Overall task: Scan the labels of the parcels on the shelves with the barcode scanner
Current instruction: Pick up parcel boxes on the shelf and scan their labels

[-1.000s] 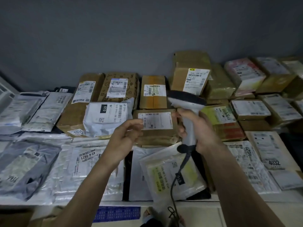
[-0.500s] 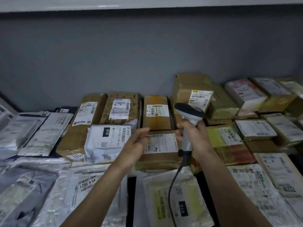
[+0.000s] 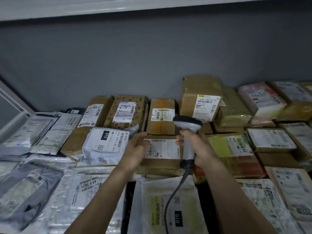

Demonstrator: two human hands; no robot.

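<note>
Right fingers: our right hand point(image 3: 201, 149) has its fingers point(image 3: 184, 133) curled tight round the grey handle of the barcode scanner point(image 3: 187, 130).

Left fingers: our left hand point(image 3: 135, 150) is loose, its fingers point(image 3: 141, 135) a little bent and apart. They lie by the left edge of the flat brown box point(image 3: 160, 159). We cannot tell if they touch it.

Scanner: it stands up in our right hand, in the middle of the shelf. Its wide head is at the top and points to the far side. Its dark cable point(image 3: 172, 198) hangs down toward us over a pale bag.

Label: a white label point(image 3: 163, 148) with black bars lies on top of the flat brown box, between our two hands.

White bag: a puffy white bag marked 010 point(image 3: 108, 144) lies just left of our left hand.

Far boxes: a small brown box point(image 3: 161, 117) stands behind the flat one. A taller brown box point(image 3: 200, 100) stands to its right, against the grey wall point(image 3: 152, 56).

Other parcels: grey and clear bags point(image 3: 33, 191) cover the near left. More boxes point(image 3: 270, 139) fill the right.
</note>
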